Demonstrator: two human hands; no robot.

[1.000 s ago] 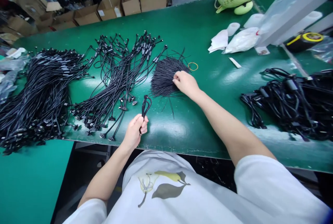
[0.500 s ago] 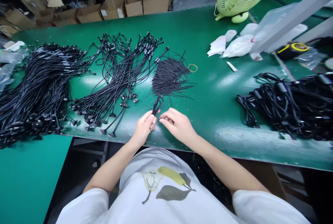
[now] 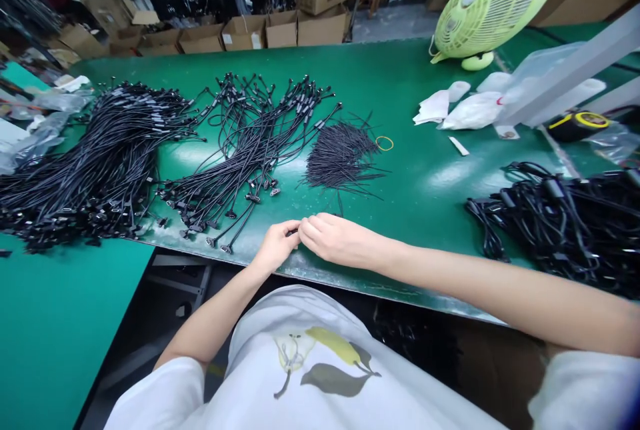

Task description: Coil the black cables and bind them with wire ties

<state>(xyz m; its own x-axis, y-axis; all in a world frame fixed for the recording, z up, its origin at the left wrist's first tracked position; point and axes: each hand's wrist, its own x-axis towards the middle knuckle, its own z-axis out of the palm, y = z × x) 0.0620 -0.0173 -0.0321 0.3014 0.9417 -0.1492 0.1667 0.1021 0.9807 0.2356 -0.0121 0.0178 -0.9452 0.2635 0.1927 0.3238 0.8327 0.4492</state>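
Observation:
At the front edge of the green table my left hand [image 3: 277, 245] is closed around a black cable [image 3: 292, 233], of which only a small dark bit shows between the fingers. My right hand [image 3: 336, 239] is pressed up against it, fingers closed together; whatever they pinch is hidden. Just beyond the hands lies a pile of thin black ties [image 3: 336, 158], with a single loose strip [image 3: 340, 205] in front of it. Left of that pile, straight black cables with connectors [image 3: 253, 150] are spread out.
A larger heap of black cables [image 3: 107, 143] lies far left. Bundled cables [image 3: 555, 217] sit at the right. A yellow rubber band [image 3: 385, 143], white bags [image 3: 473, 110], a tape measure [image 3: 577, 125] and a green fan [image 3: 495, 7] are on the table [image 3: 400, 217]. Cardboard boxes [image 3: 245, 33] line the far side.
My right hand has moved left against my left hand and turned, covering the looped cable that showed between them before. The view has shifted, so the table things appear further right.

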